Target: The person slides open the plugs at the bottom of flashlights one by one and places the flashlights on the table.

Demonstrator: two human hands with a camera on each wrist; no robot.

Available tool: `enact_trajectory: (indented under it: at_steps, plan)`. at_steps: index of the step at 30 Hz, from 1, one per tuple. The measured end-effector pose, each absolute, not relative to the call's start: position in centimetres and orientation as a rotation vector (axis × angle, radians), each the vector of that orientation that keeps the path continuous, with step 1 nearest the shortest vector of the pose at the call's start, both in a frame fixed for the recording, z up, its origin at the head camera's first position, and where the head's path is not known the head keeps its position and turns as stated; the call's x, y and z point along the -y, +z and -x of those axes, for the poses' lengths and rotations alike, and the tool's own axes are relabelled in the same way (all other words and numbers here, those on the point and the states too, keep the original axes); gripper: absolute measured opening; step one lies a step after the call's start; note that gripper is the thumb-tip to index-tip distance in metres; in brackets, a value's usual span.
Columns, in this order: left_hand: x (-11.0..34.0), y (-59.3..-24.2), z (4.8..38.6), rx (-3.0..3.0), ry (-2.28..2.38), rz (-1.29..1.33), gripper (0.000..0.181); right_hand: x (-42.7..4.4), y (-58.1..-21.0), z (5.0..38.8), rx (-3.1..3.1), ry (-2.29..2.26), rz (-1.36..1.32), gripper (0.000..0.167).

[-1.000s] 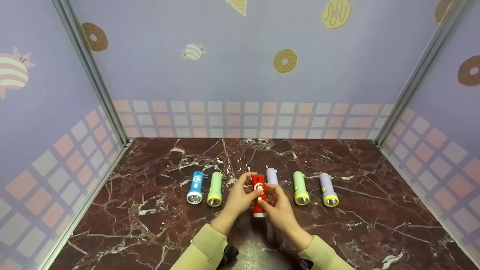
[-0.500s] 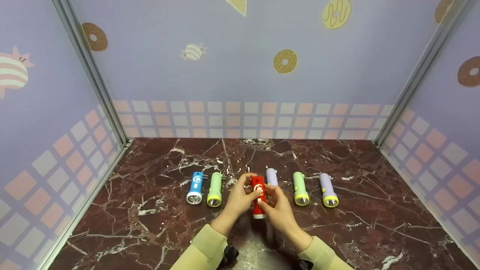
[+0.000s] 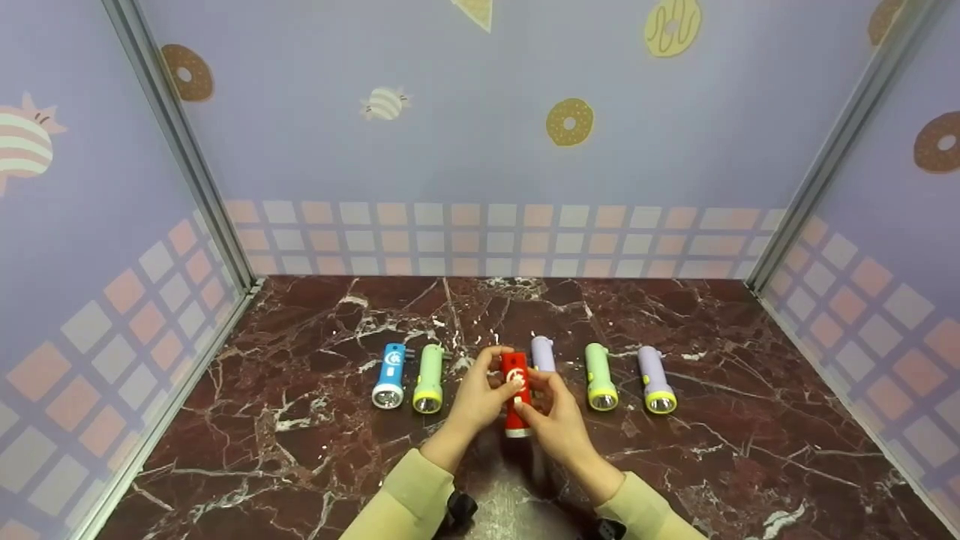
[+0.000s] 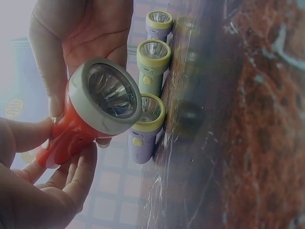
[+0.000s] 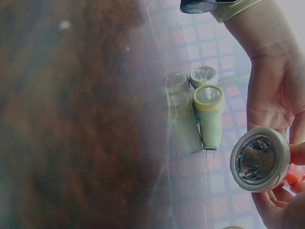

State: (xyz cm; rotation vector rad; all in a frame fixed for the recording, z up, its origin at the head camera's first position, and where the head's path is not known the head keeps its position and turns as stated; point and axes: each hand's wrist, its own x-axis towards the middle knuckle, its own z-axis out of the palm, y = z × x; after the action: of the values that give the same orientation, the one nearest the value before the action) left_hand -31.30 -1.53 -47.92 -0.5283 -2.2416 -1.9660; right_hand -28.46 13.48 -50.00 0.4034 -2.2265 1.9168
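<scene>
— See the red flashlight [image 3: 516, 368] in the head view?
— Yes: held above the table [image 3: 300, 465], grasped in the fingers of left hand [image 3: 478, 394] and right hand [image 3: 562, 421], probably for steadiness.
— In the left wrist view?
— Gripped behind the lens [image 4: 112, 90], perhaps to avoid smudging it.
— In the right?
— Notice green flashlight [image 5: 209, 118] beside blue flashlight [image 5: 204, 75], perhaps aligned for reach.

left forearm [image 3: 405, 499] and right forearm [image 3: 645, 506] angle inward from the near edge, cuffs ending short of bare wrists. left hand [image 3: 476, 394] and right hand [image 3: 561, 420] close together, both gripping, fingers curled. thumbs on top, pointing inward: right thumb [image 3: 531, 415] tip sits just below left thumb [image 3: 508, 389] tip.
</scene>
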Motion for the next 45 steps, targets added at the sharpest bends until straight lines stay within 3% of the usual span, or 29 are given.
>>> enact_trajectory:
  at_steps: [45]
  plan:
    - [1.66,-47.73,31.32,2.322,-1.923,0.495,0.048,-13.51,-50.16,28.28,2.231,1.913,-0.434,0.049]
